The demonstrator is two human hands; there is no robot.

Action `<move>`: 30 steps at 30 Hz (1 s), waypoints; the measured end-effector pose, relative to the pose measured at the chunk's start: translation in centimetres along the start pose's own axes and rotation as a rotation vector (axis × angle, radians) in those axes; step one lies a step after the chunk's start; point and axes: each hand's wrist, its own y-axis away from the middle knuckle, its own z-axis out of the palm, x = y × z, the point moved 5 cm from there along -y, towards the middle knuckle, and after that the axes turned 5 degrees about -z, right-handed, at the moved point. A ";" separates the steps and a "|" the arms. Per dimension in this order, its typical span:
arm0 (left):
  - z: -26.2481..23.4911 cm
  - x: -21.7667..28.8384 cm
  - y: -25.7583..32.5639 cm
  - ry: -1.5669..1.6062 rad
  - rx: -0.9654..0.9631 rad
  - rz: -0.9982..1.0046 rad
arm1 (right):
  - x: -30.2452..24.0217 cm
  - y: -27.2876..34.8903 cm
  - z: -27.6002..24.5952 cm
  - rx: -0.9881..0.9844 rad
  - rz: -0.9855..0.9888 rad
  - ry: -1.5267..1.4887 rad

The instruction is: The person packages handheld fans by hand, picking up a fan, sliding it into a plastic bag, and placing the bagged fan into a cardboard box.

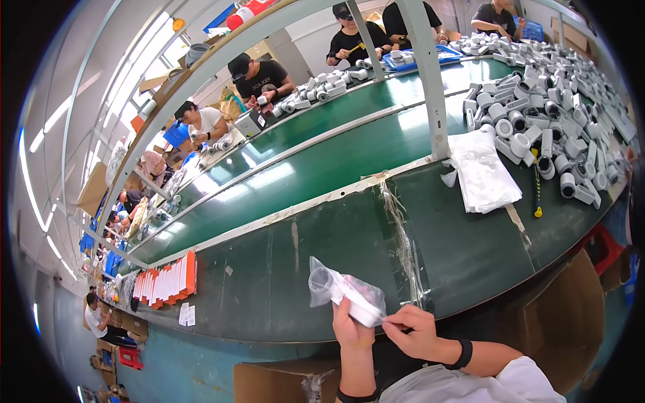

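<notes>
While one white unit [363,307] sits bagged, left hand [353,330]: gripping it.
Right hand [418,333]: pinching clear bag [373,297] — closure unclear.
Heap [555,124], two o'clock: unbagged, likely remaining.

You wear a white top [480,384], its fabric soft and creased, with a loose sleeve [527,383] that leaves your right forearm [494,359] uncovered. A plain, matte black band [461,354] rings your right wrist, and a slim dark band [357,397] circles your left forearm [357,371] near the lower edge. Your left hand [353,332] and right hand [414,332] are bare.
</notes>
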 end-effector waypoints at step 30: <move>-52.2 11.4 25.8 -1.736 0.859 -0.809 | 4.4 -0.4 0.1 -0.384 -0.103 0.591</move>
